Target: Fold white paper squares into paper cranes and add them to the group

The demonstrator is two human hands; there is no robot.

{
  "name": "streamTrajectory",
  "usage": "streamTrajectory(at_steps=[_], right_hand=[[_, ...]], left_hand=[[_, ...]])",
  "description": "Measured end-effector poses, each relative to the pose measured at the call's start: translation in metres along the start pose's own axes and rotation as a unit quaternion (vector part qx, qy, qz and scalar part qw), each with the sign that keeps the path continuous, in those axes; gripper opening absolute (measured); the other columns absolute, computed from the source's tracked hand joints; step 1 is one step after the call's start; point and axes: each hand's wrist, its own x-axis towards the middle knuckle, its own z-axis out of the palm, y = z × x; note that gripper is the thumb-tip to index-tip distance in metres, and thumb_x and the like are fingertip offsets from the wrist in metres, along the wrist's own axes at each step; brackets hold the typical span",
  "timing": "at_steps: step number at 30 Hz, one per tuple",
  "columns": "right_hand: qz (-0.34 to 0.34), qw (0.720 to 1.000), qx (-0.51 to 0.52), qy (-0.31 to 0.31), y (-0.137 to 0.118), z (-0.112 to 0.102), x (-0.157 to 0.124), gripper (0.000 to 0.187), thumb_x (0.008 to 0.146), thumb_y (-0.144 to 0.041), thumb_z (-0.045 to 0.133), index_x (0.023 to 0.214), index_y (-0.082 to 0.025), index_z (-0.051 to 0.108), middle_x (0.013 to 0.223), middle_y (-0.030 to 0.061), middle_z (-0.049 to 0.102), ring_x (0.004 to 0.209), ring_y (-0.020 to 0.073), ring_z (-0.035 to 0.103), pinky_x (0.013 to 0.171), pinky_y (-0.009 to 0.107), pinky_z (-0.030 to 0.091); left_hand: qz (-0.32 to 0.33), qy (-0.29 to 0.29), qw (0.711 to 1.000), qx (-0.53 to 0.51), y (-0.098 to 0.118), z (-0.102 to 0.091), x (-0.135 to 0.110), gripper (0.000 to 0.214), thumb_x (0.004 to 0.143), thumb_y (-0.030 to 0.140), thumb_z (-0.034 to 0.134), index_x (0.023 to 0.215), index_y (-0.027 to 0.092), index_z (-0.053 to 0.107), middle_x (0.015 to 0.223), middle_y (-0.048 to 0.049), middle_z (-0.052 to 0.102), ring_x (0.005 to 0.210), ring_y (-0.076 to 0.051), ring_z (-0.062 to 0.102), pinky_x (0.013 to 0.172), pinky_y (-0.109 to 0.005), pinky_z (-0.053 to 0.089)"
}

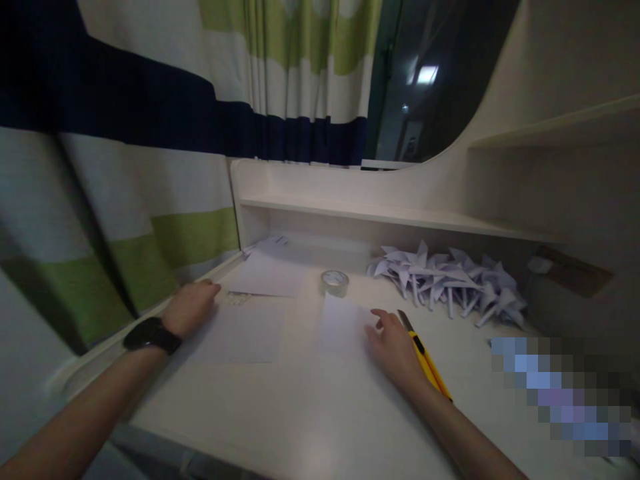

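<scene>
My left hand, with a black watch on its wrist, rests on the desk at the upper left corner of a white paper sheet; its fingers curl down loosely and hold nothing. My right hand lies flat with fingers stretched, touching the right edge of a smaller white sheet. A yellow utility knife lies just right of that hand, partly under the wrist. A roll of clear tape stands behind the smaller sheet.
A heap of folded white paper pinwheels lies at the back right under a shelf. More white sheets are stacked at the back left. A striped curtain hangs along the left edge.
</scene>
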Motion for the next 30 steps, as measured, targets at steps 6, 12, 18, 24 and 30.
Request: streamTrajectory(at_steps=[6,12,18,24,30], right_hand=[[-0.031,0.972,0.232,-0.020,-0.010,-0.001,-0.001,0.025,0.081,-0.029,0.054,0.097,-0.016,0.068,0.081,0.0049,0.066,0.065,0.0158,0.060,0.061,0.028,0.046],[0.035,0.876,0.473,-0.088,0.007,0.008,0.010,0.041,0.074,-0.045,0.068,0.102,-0.016,0.069,0.066,0.0007,0.064,0.050,0.0115,0.055,0.047,0.023,0.042],[0.090,0.792,0.583,-0.161,0.031,0.002,0.018,0.032,0.067,-0.041,0.079,0.083,-0.013,0.074,0.069,0.0044,0.068,0.054,0.0102,0.055,0.051,0.022,0.044],[0.099,0.747,0.609,-0.250,0.034,-0.003,0.016,0.031,0.065,-0.035,0.082,0.083,-0.011,0.074,0.069,0.0054,0.068,0.054,0.0099,0.057,0.052,0.022,0.044],[0.105,0.713,0.645,-0.254,0.038,-0.007,0.016,0.029,0.063,-0.033,0.083,0.081,-0.012,0.074,0.071,0.0056,0.070,0.057,0.0106,0.059,0.057,0.023,0.046]], left_hand=[[0.140,0.003,0.921,-0.362,0.130,-0.005,0.002,0.028,0.081,0.030,0.056,0.104,0.020,0.067,0.086,-0.0048,0.072,0.080,-0.020,0.066,0.075,-0.031,0.050],[0.162,-0.099,0.769,-0.610,0.244,0.018,0.016,0.033,0.062,0.028,0.076,0.089,0.015,0.062,0.077,-0.0032,0.067,0.066,-0.016,0.064,0.063,-0.027,0.049],[0.145,-0.135,0.725,-0.660,0.265,0.022,0.024,0.031,0.060,0.029,0.078,0.075,0.015,0.055,0.072,-0.0008,0.061,0.062,-0.014,0.060,0.057,-0.024,0.044],[0.180,-0.128,0.728,-0.649,0.267,0.030,0.021,0.030,0.061,0.031,0.080,0.071,0.016,0.055,0.068,-0.0003,0.062,0.064,-0.014,0.059,0.061,-0.026,0.045],[0.140,-0.090,0.725,-0.669,0.276,0.027,0.014,0.028,0.062,0.033,0.078,0.069,0.016,0.056,0.068,-0.0010,0.064,0.065,-0.016,0.061,0.064,-0.028,0.047]])
